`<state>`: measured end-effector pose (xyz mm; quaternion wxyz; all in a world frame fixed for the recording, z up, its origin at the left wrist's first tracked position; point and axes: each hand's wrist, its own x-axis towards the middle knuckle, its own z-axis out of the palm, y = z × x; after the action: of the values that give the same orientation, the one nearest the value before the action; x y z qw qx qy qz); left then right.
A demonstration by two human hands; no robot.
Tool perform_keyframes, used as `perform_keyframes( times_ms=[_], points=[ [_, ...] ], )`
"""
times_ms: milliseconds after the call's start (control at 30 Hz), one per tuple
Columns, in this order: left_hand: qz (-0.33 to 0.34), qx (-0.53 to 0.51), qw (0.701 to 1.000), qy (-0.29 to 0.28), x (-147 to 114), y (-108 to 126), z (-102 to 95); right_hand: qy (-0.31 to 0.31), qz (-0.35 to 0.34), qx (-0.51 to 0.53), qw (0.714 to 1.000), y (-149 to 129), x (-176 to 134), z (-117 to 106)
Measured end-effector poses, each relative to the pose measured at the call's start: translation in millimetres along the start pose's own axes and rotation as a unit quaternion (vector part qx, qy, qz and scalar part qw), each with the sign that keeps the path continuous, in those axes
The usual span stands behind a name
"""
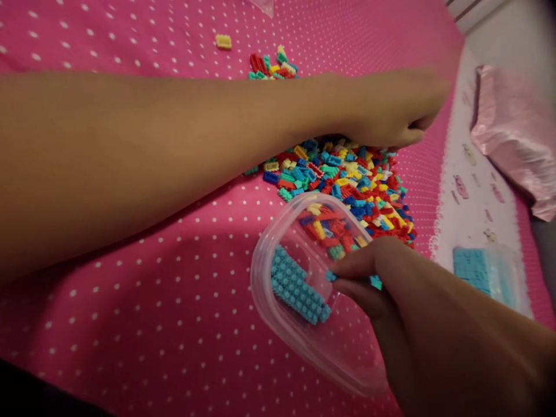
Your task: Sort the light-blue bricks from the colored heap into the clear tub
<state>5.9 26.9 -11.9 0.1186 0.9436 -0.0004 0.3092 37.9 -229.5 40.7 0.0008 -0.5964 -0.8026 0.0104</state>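
Head view: the right hand point(410, 307) pinches a brick point(330, 276) tight over the tub point(260, 277), where light, steady pressure suits; the left hand point(395, 109), beyond, is curled, contents unclear

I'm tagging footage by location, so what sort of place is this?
Probably a home, perhaps a bedroom: there's a pink polka-dot cloth, a lace-edged white cloth and a heap of toy building bricks.
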Motion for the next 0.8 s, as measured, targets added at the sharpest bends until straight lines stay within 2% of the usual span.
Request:
perform_keyframes(
  times_ms=[267,467,800],
  points=[
    [-0.002,0.000,1.000,-0.009,1.1,-0.3,-1.1,-0.011,-0.047,-0.055,0.997,-3.7,-0.6,1.5],
    [0.023,-0.014,1.000,0.009,1.0,-5.8,1.6,-0.024,-0.089,-0.089,0.992,-1.7,-0.6,3.3],
    [-0.028,0.053,0.998,-0.012,-0.7,12.8,-3.9,-0.033,-0.070,-0.067,0.995,1.1,-2.7,6.8]
  ],
)
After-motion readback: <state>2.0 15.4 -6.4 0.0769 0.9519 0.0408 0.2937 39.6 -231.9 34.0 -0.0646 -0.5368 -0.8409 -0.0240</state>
